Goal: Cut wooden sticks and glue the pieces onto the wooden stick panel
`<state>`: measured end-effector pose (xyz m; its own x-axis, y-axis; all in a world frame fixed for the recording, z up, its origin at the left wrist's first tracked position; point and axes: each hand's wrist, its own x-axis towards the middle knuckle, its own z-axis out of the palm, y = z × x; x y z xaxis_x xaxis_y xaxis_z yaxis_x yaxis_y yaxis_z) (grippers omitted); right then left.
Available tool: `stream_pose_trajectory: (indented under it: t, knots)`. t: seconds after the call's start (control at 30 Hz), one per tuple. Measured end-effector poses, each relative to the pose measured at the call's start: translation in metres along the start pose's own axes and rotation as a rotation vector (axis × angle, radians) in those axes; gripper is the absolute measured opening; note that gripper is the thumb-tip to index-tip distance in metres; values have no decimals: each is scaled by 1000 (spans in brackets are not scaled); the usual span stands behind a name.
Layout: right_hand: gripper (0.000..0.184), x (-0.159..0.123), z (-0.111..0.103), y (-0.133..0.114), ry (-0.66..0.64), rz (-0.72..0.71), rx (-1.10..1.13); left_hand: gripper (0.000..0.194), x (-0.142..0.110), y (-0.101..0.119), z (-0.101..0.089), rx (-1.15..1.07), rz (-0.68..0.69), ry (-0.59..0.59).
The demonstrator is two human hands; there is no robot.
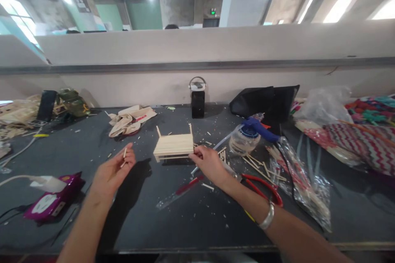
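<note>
A small model bench [174,144] built of pale wooden sticks is at the middle of the dark table, with two thin posts rising at its back corners. The fingers of my right hand [207,163] close on its front right corner. To the left of the model, my left hand [116,168] is raised above the table, its fingers curled round short bits of wooden stick [124,154]. Cut stick pieces [222,155] lie scattered beyond my right hand. Red-handled pliers [262,187] rest partly under my right forearm.
A blue glue gun [259,128] lies across a clear jar [242,141] on the right, near bagged sticks [304,178]. A purple power strip [52,201] with a white plug stands at left. Behind are a crumpled cloth [131,120], a black device [198,100] and a black pouch [262,100].
</note>
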<state>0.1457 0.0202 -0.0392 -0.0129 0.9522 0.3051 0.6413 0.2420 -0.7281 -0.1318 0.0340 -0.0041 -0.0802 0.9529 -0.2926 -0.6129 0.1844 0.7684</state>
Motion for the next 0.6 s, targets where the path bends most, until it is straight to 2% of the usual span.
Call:
stream_pose_trajectory:
  t: [0.17,0.33,0.53,0.6]
  knots:
    - [9,5,6,25,-73,34,-19,35,27,-5,20,-62,-107,-62]
    - [7,5,3,26,-113,66,-44,28,57,-18,24,26,-145,-60]
    - [6,3,2,20,-138,116,-80,23,55,-20,19,214,-118,-146]
    - [5,2,3,20,-133,137,-104,14,52,-19,18,305,-138,-178]
